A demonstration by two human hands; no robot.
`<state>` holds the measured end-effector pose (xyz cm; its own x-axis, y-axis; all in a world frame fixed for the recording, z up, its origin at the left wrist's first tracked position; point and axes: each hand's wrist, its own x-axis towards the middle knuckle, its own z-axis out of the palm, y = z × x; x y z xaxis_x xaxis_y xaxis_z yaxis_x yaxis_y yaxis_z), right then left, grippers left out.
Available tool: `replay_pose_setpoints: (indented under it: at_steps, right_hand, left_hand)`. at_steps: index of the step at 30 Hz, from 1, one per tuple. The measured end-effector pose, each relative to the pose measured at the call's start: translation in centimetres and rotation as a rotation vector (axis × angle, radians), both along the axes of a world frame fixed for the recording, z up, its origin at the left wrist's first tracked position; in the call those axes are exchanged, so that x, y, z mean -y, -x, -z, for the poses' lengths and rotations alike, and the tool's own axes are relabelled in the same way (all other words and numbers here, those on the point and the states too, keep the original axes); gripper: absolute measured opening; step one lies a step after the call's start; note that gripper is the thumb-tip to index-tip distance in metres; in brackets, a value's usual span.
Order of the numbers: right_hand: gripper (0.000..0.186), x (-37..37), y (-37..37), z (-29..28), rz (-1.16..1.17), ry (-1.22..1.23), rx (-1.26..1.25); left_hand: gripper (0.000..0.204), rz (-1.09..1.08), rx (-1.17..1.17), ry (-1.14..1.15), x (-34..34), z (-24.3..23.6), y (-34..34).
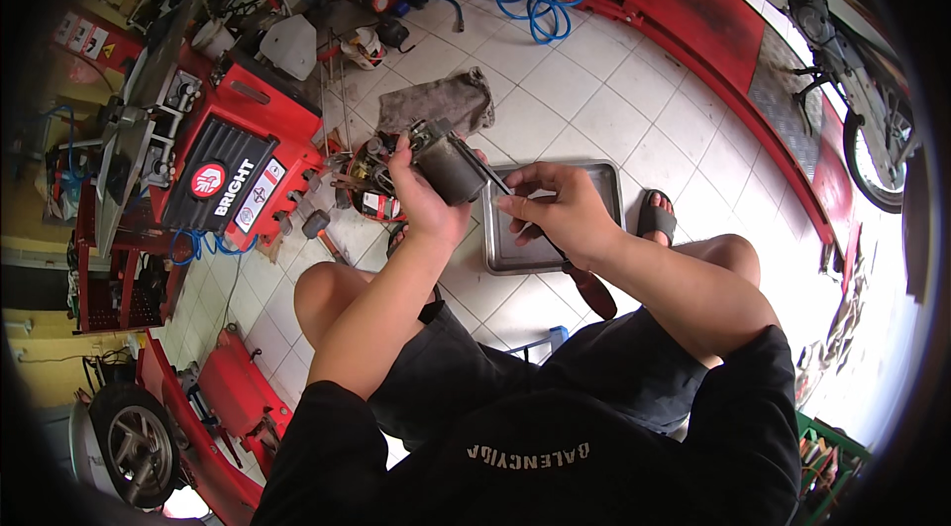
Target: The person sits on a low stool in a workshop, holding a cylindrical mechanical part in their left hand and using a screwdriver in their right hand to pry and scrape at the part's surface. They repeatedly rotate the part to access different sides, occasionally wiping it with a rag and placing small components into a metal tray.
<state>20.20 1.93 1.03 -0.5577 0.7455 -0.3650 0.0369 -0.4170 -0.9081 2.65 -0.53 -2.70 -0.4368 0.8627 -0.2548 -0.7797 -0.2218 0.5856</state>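
Observation:
My left hand [433,191] is wrapped round a dark, dirty metal cylinder [452,169] that looks like a small motor, with fittings on its far end. Pinched between the fingers of my right hand [563,211] is a long thin dark shaft, lying against the cylinder's right side. Below that hand, in line with the shaft, a dark red handle [591,292] shows, so the tool looks like a screwdriver. Both hands are held above a shallow metal tray [606,177] on the floor. Its left part is hidden by the hands and cylinder.
A grey rag [436,102] lies beyond my hands. Left stand a red toolbox-like unit [253,135], a hammer [317,226] and assorted parts. A coiled blue hose [540,6] lies at the far side. A red lift platform [693,21] and a motorcycle [842,60] are right.

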Motion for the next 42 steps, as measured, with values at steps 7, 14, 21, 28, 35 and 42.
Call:
replay_pose_setpoints:
  at_steps: [7, 14, 21, 28, 35, 42]
  right_hand:
    - [0.026, -0.4, -0.1, 0.2, 0.032, 0.147, -0.062]
    - [0.033, -0.8, -0.4, -1.0, -0.013, 0.043, 0.008]
    - [0.045, -3.5, -0.4, 0.3, 0.081, 0.134, 0.115]
    - [0.081, -9.8, -4.3, 1.0, 0.086, 0.088, -0.053]
    - [0.06, -5.0, -0.6, 5.1, -0.08, 0.207, 0.153]
    - [0.049, -2.8, -1.5, 0.0, -0.509, -0.13, 0.361]
  left_hand:
    - [0.052, 0.016, 0.001, -0.011, -0.1, 0.1, 0.3]
    - [0.05, 0.109, -0.067, -0.01, 0.2, 0.9, -0.1]
    - [0.05, 0.053, 0.099, 0.086, -0.5, 0.5, 0.0]
    - [0.054, -0.021, 0.225, 0.11, -1.0, -0.8, 1.1]
    - [0.06, -0.036, 0.311, 0.073, -0.9, -0.6, 2.4]
    - [0.059, -0.054, 0.242, 0.141, -0.6, -1.8, 2.0]
